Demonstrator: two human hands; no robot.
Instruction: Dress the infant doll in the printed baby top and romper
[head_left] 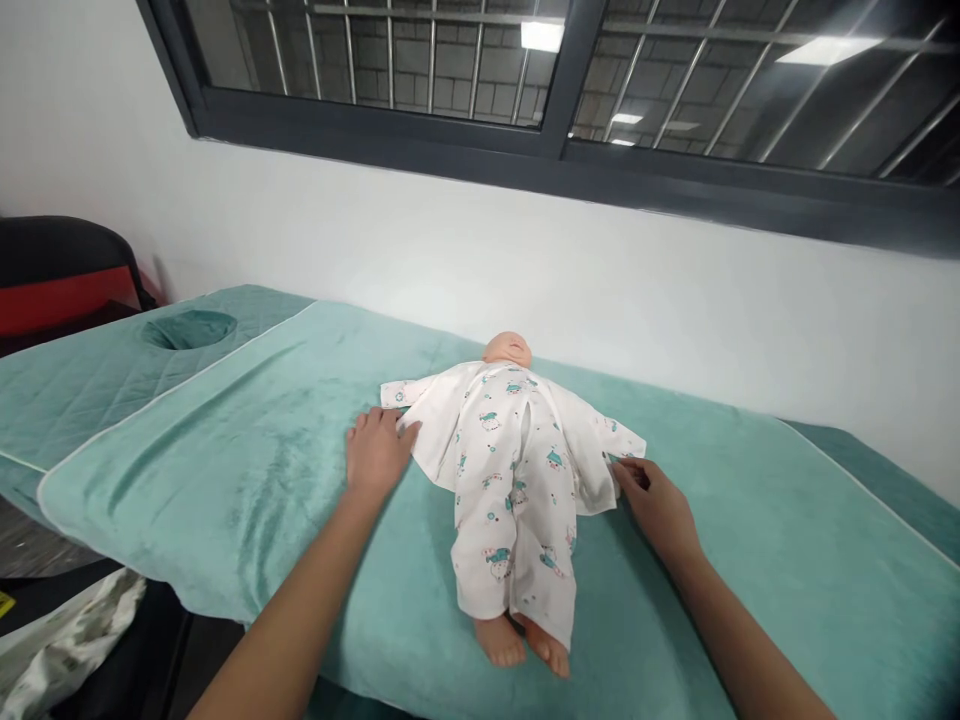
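- Doll point(517, 480): lies face up on the bed, arms spread to either side and legs together, pointing towards the viewer.
- Clothing point(486, 500): white, with small teal and pink printed figures; covers the trunk, arms and legs, the plain side panels flaring outward below the sleeves. The doll's head point(507, 348) and feet point(501, 642) are exposed.
- Left hand point(380, 447): back uppermost, on the bed beside the clothing, below one sleeve; thumb extended to the edge of the side panel. Whether cloth is gripped cannot be told.
- Right hand point(654, 498): thumb and forefinger drawn close together at the opposite side panel, below the other sleeve. Whether cloth is pinched between them is unclear.
- Bed point(750, 530): covered in teal plush fabric with pale piping; a face hole point(190, 329) opens in the quilted section at the left.
- Chair point(64, 275): black and red, beyond the left end of the bed.
- Crumpled pale cloth point(75, 630): lower left, below the bed's edge.
- Wall point(420, 245): white, behind the bed; above it, a dark-framed window point(562, 90) with metal bars point(433, 60) and reflected lights.
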